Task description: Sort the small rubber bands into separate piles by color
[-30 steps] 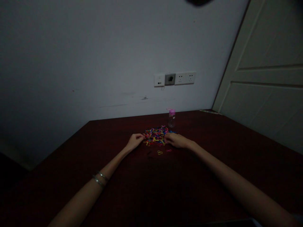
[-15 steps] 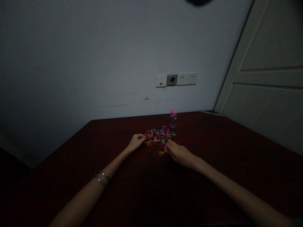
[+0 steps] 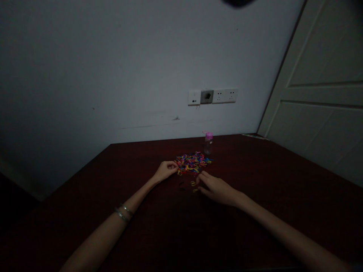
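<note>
A pile of thin, many-coloured bands (image 3: 191,161) lies on the dark red table. My left hand (image 3: 166,170) is at the pile's left edge, its thumb and fingertips pinched together on something too small to make out. Just below the pile's right side is my right hand (image 3: 214,186), palm down, with thumb and fingers apart and nothing visible between them. Two yellow loops, one upper (image 3: 193,183) and one lower (image 3: 195,190), lie by its fingertips. Left of them are small dark pieces (image 3: 182,184) on the table.
Behind the pile stands a clear bottle with a pink cap (image 3: 208,136). The table (image 3: 136,155) meets a wall carrying a row of sockets (image 3: 212,96). A pale panelled door (image 3: 317,113) is on the right.
My right hand has moved slightly down and its fingers have parted. A second yellow loop now shows beside its thumb. My left fingertips have shifted slightly right at the pile's edge.
</note>
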Tool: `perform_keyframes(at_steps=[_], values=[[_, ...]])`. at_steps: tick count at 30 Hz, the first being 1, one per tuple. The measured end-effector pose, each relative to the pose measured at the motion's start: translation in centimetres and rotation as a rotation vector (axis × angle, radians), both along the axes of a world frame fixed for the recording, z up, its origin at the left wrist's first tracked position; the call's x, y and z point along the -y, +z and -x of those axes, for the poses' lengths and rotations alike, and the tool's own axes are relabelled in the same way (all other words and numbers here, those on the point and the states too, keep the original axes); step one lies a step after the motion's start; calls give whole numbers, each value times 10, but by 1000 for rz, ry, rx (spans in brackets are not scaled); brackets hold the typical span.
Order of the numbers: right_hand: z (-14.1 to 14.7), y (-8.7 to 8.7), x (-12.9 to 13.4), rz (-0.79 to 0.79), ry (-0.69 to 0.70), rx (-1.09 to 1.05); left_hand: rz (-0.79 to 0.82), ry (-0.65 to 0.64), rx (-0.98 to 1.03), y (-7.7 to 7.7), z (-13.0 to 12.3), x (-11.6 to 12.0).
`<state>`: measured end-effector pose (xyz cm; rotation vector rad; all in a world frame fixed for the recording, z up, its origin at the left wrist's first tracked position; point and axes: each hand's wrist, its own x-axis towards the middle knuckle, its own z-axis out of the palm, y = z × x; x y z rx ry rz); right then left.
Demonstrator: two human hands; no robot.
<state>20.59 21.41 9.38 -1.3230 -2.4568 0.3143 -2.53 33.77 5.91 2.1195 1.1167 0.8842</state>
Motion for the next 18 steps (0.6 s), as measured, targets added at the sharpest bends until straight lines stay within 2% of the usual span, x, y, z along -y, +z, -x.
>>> perform_keyframes(at_steps=[4,8,13,18], values=[[-12,10,-11,-2,-25,-108,-112,-30,-181,7,-2,8],[-27,14,-24,-34,-19,-182,-130,-46,-298,10,-8,15],[-39,11,-35,-42,-35,-231,-104,-26,-334,8,-14,15],[-42,9,-39,-34,-36,-268,-87,-49,-282,7,-16,15]])
